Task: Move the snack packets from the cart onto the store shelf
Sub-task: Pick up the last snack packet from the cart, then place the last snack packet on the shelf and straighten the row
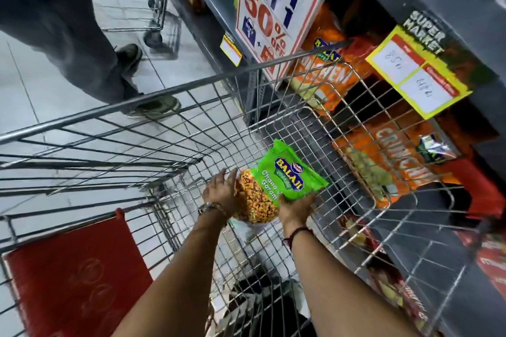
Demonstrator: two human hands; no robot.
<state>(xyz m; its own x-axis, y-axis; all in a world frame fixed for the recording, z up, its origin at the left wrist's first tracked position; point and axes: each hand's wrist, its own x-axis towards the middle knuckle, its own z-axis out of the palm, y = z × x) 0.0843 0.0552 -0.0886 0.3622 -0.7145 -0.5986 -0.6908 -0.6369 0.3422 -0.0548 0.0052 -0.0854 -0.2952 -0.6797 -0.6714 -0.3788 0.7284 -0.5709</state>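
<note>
We reach both arms down into the wire cart (169,128), which fills the middle of the view, and hold a green snack packet (276,183) low inside its basket, just off centre toward four o'clock. Our left hand (220,194) lies flat against the packet's nine o'clock edge with its fingers (219,176) spread and stretched out, pressing rather than curling round it. Our right hand (297,209) cups the packet from beneath at its five o'clock corner; its fingers are hidden under the bag, so we cannot tell how far they close, though the packet clearly rests in that palm. The packet is tilted, its green printed end pointing toward one o'clock and its clear window of yellow snack toward seven o'clock. A bracelet circles each wrist. At eight o'clock a red seat flap (74,279) stands at the near end of the cart. Along the side from twelve to four o'clock runs the grey store shelf (216,0), stocked with orange packets (325,76) seen through the wire, a promotion sign (276,5) at twelve o'clock and a yellow price tag (419,74) at two o'clock. At eleven o'clock another person's legs (63,22) stand on the tiled floor (30,85) beside a second cart (131,0).
</note>
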